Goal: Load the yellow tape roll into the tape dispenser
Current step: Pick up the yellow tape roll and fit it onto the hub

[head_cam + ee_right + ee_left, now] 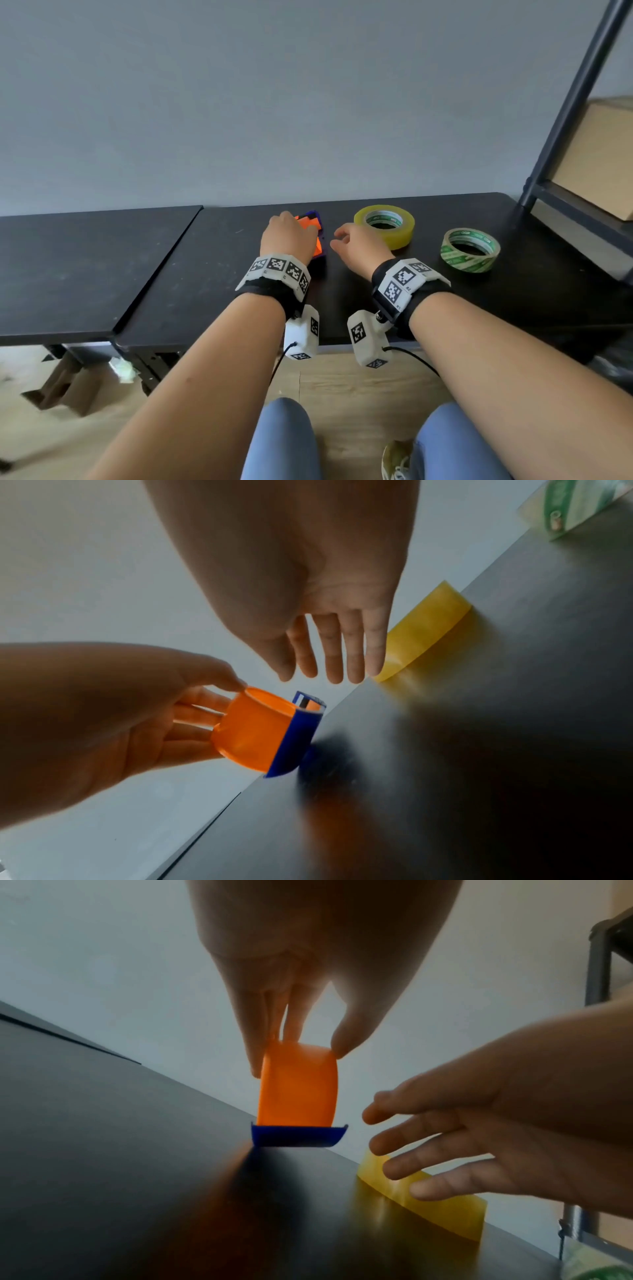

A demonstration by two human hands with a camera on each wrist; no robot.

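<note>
Gripping the tape dispenser (313,240) with my left hand (286,236); orange body on a blue base, standing on the dark tabletop (205,274). Head view: my right hand (359,245) hovers just right of the dispenser, fingers loosely spread, holding nothing. The yellow tape roll (385,226) lies flat on the tabletop just beyond that hand, apart from the dispenser. A second roll, the green-printed tape roll (471,250), lies farther right, near the shelf frame (565,113).

Left wrist view: my fingers (257,1031) and thumb pinch the top of the orange part (298,1085); the blue base (298,1135) sits on or just above the tabletop, I cannot tell which. Right hand (479,1137) is open, fingers stretched towards the dispenser, the yellow roll behind them. Whether they touch the roll is hidden.

Right wrist view: left hand (120,715) wraps the orange part, fingers behind it, thumb on its rim. Right fingers (335,653) hang straight between dispenser and yellow roll, touching neither as far as I can see. A slot shows at the blue end (308,703).

Judgement: early stage. Dispenser is in hand and steadied; roll not yet picked up, nothing loaded. Left to do: open or ready the dispenser, fetch the yellow roll, seat it, thread the tape end
</note>
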